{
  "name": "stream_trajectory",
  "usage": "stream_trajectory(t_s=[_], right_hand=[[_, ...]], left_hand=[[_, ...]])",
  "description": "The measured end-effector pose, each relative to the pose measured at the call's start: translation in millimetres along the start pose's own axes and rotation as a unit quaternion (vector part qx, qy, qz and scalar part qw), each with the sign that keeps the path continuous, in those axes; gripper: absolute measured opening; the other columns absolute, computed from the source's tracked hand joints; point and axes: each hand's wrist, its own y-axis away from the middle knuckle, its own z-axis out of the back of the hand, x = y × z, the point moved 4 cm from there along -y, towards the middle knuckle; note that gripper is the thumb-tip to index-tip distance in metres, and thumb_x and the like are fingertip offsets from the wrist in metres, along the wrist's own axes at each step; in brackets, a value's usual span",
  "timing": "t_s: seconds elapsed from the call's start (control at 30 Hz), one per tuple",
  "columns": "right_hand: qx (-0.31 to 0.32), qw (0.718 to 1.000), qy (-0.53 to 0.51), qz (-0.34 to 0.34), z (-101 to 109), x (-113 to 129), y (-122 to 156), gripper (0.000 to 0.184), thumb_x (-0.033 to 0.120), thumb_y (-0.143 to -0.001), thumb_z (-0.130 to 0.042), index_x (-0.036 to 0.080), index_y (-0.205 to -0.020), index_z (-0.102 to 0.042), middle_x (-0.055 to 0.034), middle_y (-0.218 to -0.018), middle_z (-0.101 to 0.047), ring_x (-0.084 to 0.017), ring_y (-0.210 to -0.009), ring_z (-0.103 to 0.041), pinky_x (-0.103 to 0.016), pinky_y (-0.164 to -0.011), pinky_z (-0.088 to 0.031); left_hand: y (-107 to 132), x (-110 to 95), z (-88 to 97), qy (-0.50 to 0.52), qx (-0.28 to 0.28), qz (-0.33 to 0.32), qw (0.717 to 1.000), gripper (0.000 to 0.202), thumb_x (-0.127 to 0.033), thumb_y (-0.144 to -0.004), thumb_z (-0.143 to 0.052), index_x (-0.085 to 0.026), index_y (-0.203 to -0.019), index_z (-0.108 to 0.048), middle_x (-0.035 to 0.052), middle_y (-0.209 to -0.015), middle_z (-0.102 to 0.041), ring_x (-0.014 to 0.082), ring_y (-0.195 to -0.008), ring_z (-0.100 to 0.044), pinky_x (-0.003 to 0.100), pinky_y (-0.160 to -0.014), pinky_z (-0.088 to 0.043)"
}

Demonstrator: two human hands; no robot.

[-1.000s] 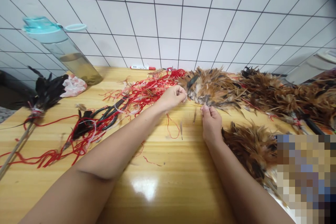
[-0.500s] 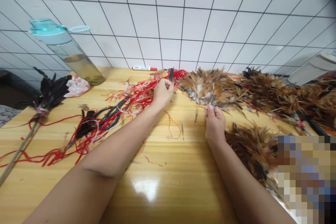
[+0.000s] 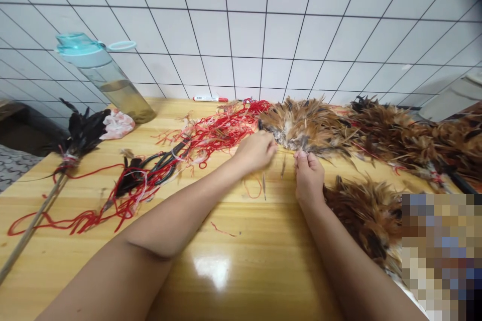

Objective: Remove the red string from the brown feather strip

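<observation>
My left hand (image 3: 258,150) is closed, its fingers curled toward the near left edge of a fan-shaped pile of brown feathers (image 3: 305,118). A dark feather (image 3: 259,124) shows just behind its knuckles, and the pinch itself is hidden. To its right my right hand (image 3: 309,173) pinches the end of a thin yellowish strip (image 3: 286,151) between thumb and forefinger, just in front of the pile. The strip reaches toward my left hand; I cannot tell if they touch. Behind my left hand lies a tangle of red string (image 3: 226,128).
Black-handled scissors (image 3: 161,165) lie among red strings at left. Left of them is a stick with black feathers (image 3: 85,128) bound on. A water bottle (image 3: 120,85), crumpled tissue (image 3: 117,124) and red marker (image 3: 210,99) stand or lie near the wall. More feather bundles (image 3: 367,210) lie right.
My left hand has moved right and nearer, from the red strings to the edge of the feather pile. My right hand stays nearly in place, still pinching. The view has shifted slightly.
</observation>
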Motion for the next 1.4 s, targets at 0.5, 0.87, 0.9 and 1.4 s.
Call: stream_trajectory(t_s=[0.5,0.87,0.9,1.4], right_hand=[[-0.004,1.0,0.002,-0.007,1,3,1,0.034,0.053,-0.081,-0.052,0.021,-0.07,-0.052,0.0061,-0.053,-0.036,-0.011,-0.052,-0.033,-0.025,-0.05,-0.03],[0.0,1.0,0.006,-0.009,-1,3,1,0.028,0.046,-0.082,-0.052,0.02,-0.07,-0.054,0.0046,-0.056,-0.04,-0.012,-0.054,-0.035,-0.025,-0.052,-0.03],[0.002,1.0,0.009,-0.009,-1,3,1,0.028,0.045,-0.081,-0.052,0.02,-0.07,-0.055,0.0043,-0.057,-0.041,-0.012,-0.055,-0.036,-0.025,-0.053,-0.031],[0.056,0.998,0.034,0.025,-6,7,1,0.032,0.042,-0.077,-0.059,0.019,-0.058,-0.048,0.0042,-0.058,-0.041,-0.011,-0.059,-0.037,-0.026,-0.058,-0.03]], left_hand=[[23,-36,-18.8,-0.116,0.198,-0.037,0.973,0.02,-0.009,-0.079,-0.044,-0.015,-0.081,-0.063,0.0134,-0.084,-0.066,0.0242,-0.081,-0.064,0.032,-0.071,-0.045],[-2,-12,1.7,0.447,0.048,0.093,0.888,0.007,-0.016,-0.078,-0.054,-0.015,-0.084,-0.051,-0.0034,-0.065,-0.053,0.0064,-0.056,-0.049,0.019,-0.058,-0.04],[-1,-15,-1.2,0.479,0.054,0.106,0.869,0.011,-0.015,-0.077,-0.055,-0.015,-0.087,-0.051,-0.004,-0.064,-0.053,0.0057,-0.055,-0.049,0.018,-0.057,-0.04],[3,-16,-14.4,0.495,0.039,0.137,0.857,0.009,-0.017,-0.069,-0.063,-0.013,-0.069,-0.054,-0.0056,-0.06,-0.05,0.0058,-0.057,-0.044,0.02,-0.057,-0.034]])
